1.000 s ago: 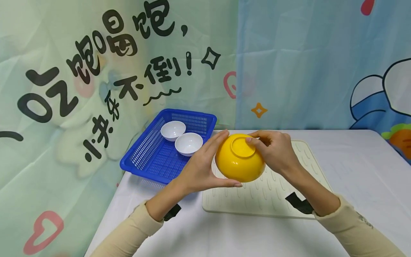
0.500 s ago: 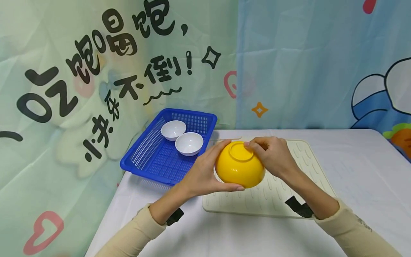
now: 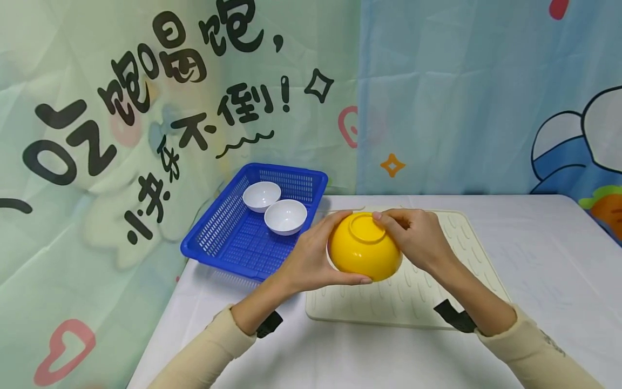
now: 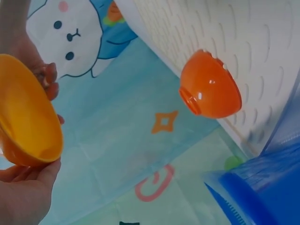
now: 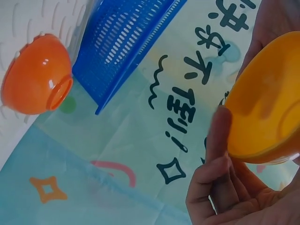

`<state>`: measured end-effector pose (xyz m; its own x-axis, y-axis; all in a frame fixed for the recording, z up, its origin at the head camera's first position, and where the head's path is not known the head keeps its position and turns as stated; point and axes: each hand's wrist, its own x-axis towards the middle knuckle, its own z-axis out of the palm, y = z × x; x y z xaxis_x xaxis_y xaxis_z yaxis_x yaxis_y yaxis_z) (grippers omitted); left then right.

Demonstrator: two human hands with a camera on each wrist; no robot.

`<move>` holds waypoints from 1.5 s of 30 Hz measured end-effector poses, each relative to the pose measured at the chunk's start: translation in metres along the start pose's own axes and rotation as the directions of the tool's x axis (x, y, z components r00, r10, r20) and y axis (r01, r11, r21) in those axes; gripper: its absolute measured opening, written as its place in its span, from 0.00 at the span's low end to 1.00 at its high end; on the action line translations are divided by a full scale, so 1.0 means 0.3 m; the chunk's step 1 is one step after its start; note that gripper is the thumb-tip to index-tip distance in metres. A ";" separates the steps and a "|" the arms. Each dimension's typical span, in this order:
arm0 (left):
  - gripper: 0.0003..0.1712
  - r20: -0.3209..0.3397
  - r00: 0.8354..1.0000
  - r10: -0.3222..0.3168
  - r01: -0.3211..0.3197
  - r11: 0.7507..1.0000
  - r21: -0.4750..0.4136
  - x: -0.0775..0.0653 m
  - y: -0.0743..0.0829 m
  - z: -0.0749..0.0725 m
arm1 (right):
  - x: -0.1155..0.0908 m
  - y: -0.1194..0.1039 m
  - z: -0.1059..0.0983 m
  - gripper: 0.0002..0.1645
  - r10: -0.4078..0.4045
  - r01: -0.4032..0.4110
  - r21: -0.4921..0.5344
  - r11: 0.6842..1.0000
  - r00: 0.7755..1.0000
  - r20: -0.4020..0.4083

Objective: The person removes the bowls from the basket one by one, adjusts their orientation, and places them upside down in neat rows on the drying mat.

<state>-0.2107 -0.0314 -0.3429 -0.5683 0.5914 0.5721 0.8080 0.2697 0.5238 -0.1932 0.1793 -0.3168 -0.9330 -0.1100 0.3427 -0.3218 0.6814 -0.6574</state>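
Observation:
A glossy yellow bowl (image 3: 364, 251) is held tilted above the drying mat, its foot ring turned toward the head camera. My left hand (image 3: 311, 256) grips its left side, thumb along the lower edge and fingers over the far side. On the upper right, my right hand (image 3: 420, 237) holds it with the thumb by the foot ring and the other fingers bent behind. The bowl's yellow inside (image 5: 267, 103) shows in the right wrist view. Both wrist views show an orange bowl (image 4: 211, 84) upside down on the mat; in the head view it is hidden.
A blue plastic basket (image 3: 223, 246) stands at the left with two white bowls, the rear one (image 3: 261, 195) and the front one (image 3: 285, 217). The cream ridged mat (image 3: 340, 308) lies on the white-covered table (image 3: 549, 259). Printed curtains (image 3: 437, 108) hang behind.
The yellow bowl and both hands have come down slightly since a second ago, and the left hand has shifted a little to the right. The basket and white bowls stay put.

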 end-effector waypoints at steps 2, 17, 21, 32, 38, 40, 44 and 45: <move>0.57 -0.001 1.000 -0.010 0.010 1.000 -0.003 0.013 -0.004 0.008 | -0.003 0.007 -0.007 0.27 -0.005 0.005 -0.009 1.000 1.000 -0.021; 0.56 -0.059 0.993 -0.099 0.099 0.995 0.006 0.144 -0.069 0.106 | -0.022 0.110 -0.073 0.44 -0.140 0.147 0.055 0.988 0.984 -0.115; 0.55 -0.066 0.993 -0.098 0.098 0.995 -0.006 0.154 -0.080 0.117 | -0.027 0.128 -0.076 0.49 -0.149 0.154 0.047 0.987 0.985 -0.083; 0.55 -0.058 0.992 -0.116 0.115 0.993 -0.017 0.181 -0.091 0.154 | -0.032 0.161 -0.082 0.46 -0.173 0.173 -0.006 0.985 0.981 -0.089; 0.56 -0.068 0.991 -0.117 0.114 0.993 -0.035 0.200 -0.103 0.201 | -0.032 0.196 -0.093 0.46 -0.154 0.153 -0.023 0.988 0.985 -0.077; 0.56 -0.066 0.990 -0.126 0.124 0.992 -0.030 0.206 -0.108 0.218 | -0.029 0.217 -0.098 0.46 -0.143 0.143 -0.016 0.990 0.988 -0.051; 0.56 -0.053 0.987 -0.149 0.148 0.989 -0.023 0.223 -0.120 0.257 | -0.022 0.268 -0.116 0.46 -0.133 0.133 -0.004 0.991 0.991 -0.008; 0.56 -0.050 0.987 -0.153 0.152 0.988 -0.024 0.228 -0.123 0.267 | -0.020 0.280 -0.120 0.46 -0.129 0.129 -0.002 0.992 0.992 -0.004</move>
<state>-0.2669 0.0600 -0.3735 -0.6920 0.5045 0.5163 0.7086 0.3382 0.6193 -0.2089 0.2634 -0.3499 -0.8833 -0.1940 0.4268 -0.4387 0.6633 -0.6063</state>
